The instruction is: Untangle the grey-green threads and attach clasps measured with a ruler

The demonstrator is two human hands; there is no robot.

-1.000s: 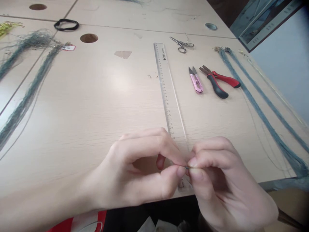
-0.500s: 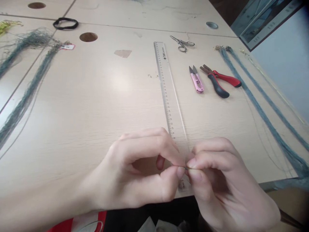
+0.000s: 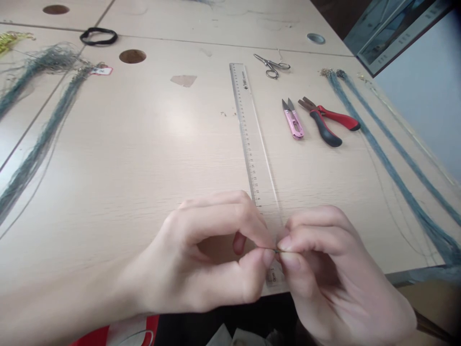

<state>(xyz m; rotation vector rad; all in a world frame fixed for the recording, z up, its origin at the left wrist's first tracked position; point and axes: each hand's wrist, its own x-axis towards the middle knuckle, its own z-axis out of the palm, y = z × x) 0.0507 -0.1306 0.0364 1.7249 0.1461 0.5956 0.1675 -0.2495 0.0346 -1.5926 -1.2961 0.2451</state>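
My left hand (image 3: 216,250) and my right hand (image 3: 331,269) meet near the table's front edge, thumb and forefinger of each pinched together. Between the fingertips shows a thin dark thread (image 3: 276,250), only a short bit of it visible. The rest of the thread is hidden by the fingers or too fine to make out. Under both hands lies a clear plastic ruler (image 3: 254,134), running away from me; its near end shows below the fingertips.
Right of the ruler lie pink thread snips (image 3: 293,120), red-and-black pliers (image 3: 326,120) and metal scissors (image 3: 272,66). Blue-grey thread bundles (image 3: 382,149) run along the right side, with another bundle (image 3: 46,129) at left. A black band (image 3: 98,36) lies farther back.
Almost nothing differs. Both hands keep their pinch at the same place over the ruler, with only a tiny shift of the fingertips.
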